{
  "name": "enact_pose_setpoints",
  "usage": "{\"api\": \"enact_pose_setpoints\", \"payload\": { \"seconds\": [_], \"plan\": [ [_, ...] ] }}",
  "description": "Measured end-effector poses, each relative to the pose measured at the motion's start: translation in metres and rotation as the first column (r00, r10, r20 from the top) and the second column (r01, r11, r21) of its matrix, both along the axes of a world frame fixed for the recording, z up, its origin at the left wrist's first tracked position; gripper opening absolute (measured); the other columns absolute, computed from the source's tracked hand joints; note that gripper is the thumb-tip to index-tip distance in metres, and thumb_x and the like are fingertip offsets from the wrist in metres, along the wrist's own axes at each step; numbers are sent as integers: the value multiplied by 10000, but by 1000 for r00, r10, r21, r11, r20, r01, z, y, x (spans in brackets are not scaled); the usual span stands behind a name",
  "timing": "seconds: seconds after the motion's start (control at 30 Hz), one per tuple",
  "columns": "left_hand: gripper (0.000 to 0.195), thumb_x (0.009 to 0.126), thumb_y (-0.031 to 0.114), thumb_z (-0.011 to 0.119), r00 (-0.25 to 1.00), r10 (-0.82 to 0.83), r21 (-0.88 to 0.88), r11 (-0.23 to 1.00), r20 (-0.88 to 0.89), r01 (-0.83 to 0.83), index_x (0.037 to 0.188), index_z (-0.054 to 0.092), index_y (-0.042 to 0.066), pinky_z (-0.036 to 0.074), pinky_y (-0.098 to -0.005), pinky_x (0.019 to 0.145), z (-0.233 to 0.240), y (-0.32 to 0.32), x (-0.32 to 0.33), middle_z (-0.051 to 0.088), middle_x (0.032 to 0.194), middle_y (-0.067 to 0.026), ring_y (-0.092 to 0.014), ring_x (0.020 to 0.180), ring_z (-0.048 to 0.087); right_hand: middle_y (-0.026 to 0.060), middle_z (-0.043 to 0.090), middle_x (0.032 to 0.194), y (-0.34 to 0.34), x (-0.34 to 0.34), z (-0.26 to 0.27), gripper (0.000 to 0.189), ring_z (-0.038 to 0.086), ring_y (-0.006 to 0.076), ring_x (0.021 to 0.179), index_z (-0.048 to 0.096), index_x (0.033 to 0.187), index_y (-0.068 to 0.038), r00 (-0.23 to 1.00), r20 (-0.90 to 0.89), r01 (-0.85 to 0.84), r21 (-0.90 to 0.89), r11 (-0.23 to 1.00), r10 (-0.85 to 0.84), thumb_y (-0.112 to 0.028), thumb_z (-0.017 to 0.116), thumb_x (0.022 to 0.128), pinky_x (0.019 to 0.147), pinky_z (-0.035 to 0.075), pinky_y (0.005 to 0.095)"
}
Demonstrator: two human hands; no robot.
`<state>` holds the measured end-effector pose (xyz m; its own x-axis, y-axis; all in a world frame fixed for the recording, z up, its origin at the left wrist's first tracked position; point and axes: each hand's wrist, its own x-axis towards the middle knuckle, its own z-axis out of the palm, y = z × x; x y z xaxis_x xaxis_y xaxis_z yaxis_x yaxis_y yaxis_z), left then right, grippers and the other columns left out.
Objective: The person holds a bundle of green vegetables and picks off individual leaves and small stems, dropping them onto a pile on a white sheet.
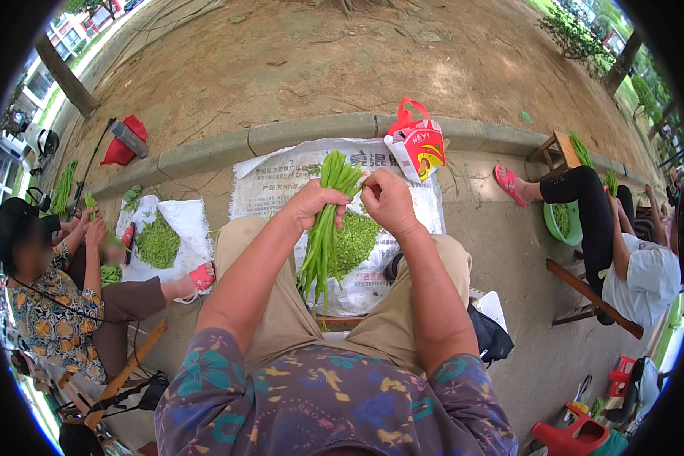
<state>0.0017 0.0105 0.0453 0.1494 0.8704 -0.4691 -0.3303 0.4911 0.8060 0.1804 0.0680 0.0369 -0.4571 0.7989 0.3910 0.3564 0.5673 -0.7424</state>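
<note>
My left hand is closed around a bundle of long green stems, which looks like a leafy vegetable's stalks; the tops fan out above my thumb and the thin ends hang down between my knees. Just right of the bundle's top, my right hand has its thumb and forefinger pinched together at the stems' edge; whether a small piece lies between them cannot be told. Beneath both hands a heap of chopped green pieces lies on a white woven sack with printed writing.
A red and white bag stands at the sack's far right corner by a concrete kerb. On the left, a seated person holds stems beside another green heap. At right sits a person near a green basin. A black bag is beside my right leg.
</note>
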Motion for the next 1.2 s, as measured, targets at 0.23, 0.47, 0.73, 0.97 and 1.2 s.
{"api": "enact_pose_setpoints", "payload": {
  "seconds": [0.23, 0.47, 0.73, 0.97, 1.2],
  "plan": [
    [90, 766, 68, 645, 997, -40, 34, 999, 72, 37, 809, 576, 29, 523, -393, 514, -2, -6, -10, 568, 611, -77, -187, 479, 567, 64, 606, 702, 48, 31, -13, 44, 570, 129, 573, 589, 787, -8, 909, -288, 245, -214, 946, -300, -39, 608, 762, 527, 492, 293],
    [106, 769, 75, 642, 988, -28, 90, 996, 153, 14, 843, 586, 23, 533, -395, 541, 3, -9, -13, 574, 622, -80, -190, 497, 578, 15, 573, 686, 26, 27, -12, 111, 535, 69, 595, 575, 793, -9, 974, -225, -133, -469, 873, 27, -98, 638, 810, 536, 479, 241],
    [151, 759, 65, 664, 984, -38, 123, 992, 176, 17, 879, 586, 17, 543, -375, 512, 4, -7, -11, 587, 640, -86, -199, 496, 594, 30, 610, 750, 11, 13, 0, 176, 575, 84, 665, 627, 957, 10, 926, -351, -292, -437, 851, 138, -115, 631, 832, 592, 498, 250],
    [148, 758, 53, 669, 989, -53, 97, 995, 137, 40, 880, 593, 15, 546, -373, 492, 2, -5, -8, 590, 642, -89, -204, 494, 600, 10, 617, 758, 4, 15, 13, 161, 570, 68, 645, 650, 947, 12, 914, -381, -364, -608, 706, 143, -112, 625, 848, 530, 495, 220],
    [128, 754, 67, 675, 994, -51, 67, 997, 99, 45, 846, 602, 14, 542, -390, 497, 1, -2, -10, 594, 639, -93, -204, 491, 597, 37, 613, 710, 8, 14, 0, 95, 565, 98, 601, 644, 849, 2, 950, -204, -284, -259, 923, 235, -59, 642, 777, 543, 476, 263]
  ]
}}
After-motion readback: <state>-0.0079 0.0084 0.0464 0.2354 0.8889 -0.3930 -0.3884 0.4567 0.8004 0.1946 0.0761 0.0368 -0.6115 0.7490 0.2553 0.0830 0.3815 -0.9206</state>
